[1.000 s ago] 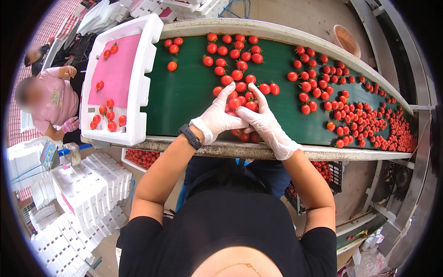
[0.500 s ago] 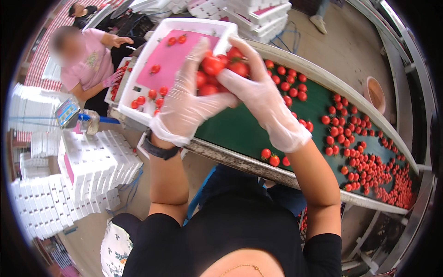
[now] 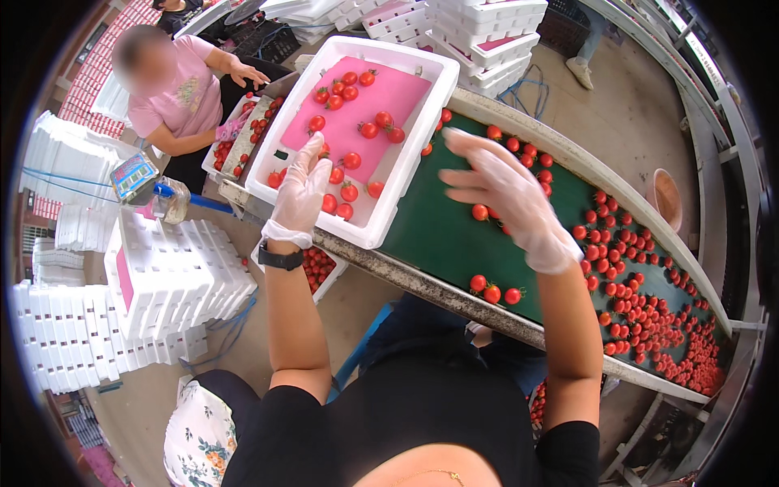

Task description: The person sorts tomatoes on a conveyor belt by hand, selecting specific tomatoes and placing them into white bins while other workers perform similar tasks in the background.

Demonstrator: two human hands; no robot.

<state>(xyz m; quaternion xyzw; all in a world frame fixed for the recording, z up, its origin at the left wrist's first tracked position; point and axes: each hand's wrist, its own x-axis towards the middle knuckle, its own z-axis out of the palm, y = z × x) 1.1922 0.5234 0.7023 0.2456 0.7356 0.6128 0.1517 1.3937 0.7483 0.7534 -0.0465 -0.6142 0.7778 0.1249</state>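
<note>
My left hand (image 3: 302,195), in a clear plastic glove, is over the near left side of a white crate (image 3: 380,231) with a pink liner. Its fingers are stretched out, with no tomato seen in them. Several small red tomatoes (image 3: 349,191) lie loose on the liner, some right beside those fingertips. To the right of the crate, my gloved right hand (image 3: 507,199) hovers above a green conveyor belt (image 3: 430,235), fingers apart and nothing in them. Below it, a few tomatoes (image 3: 492,293) sit near the belt's front edge.
Many tomatoes (image 3: 641,300) crowd the belt's right end. White crates stand stacked at left (image 3: 174,272) and at the back (image 3: 487,40). A person in a pink shirt (image 3: 182,89) works at far left. Another crate of tomatoes (image 3: 318,272) sits under the belt's edge.
The tomatoes that both hands cupped over the crate are released, and more now lie on the liner. My hands have parted, the right one moving right over the belt.
</note>
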